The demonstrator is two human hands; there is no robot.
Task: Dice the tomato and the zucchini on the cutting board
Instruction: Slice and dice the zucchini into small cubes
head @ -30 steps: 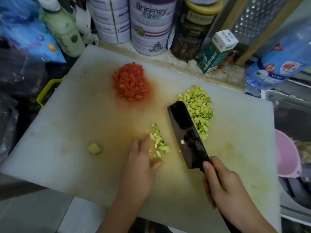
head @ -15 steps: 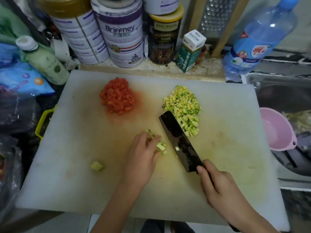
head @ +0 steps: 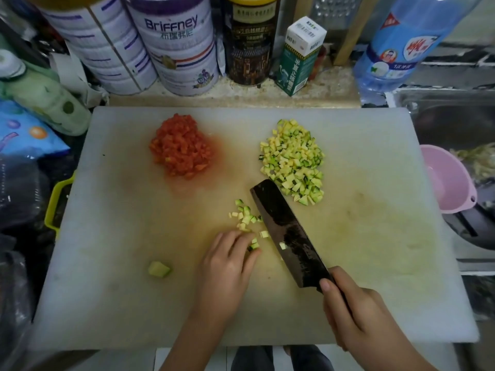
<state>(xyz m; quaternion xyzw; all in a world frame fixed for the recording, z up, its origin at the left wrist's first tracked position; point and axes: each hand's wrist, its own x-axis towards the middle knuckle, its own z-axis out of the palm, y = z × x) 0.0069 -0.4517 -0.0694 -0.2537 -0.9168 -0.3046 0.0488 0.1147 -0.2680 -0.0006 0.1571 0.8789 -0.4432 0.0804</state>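
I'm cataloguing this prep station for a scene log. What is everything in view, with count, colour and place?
cutting board: 1, white, centre
diced tomato: 1 pile, red, board's far left
diced zucchini: 1 pile, green-yellow, right of tomato
loose zucchini dice: several, green-yellow, left of blade
zucchini end: 1, green, board's near left
cleaver: 1, dark, mid-board
tins: at least 2, white-purple, behind board
canister: 1, black, beside tins
carton: 1, green-white, right of canister
water bottle: 1, blue, far right
bowl: 1, pink, right of board
left hand: 1, touching loose dice
right hand: 1, gripping cleaver handle
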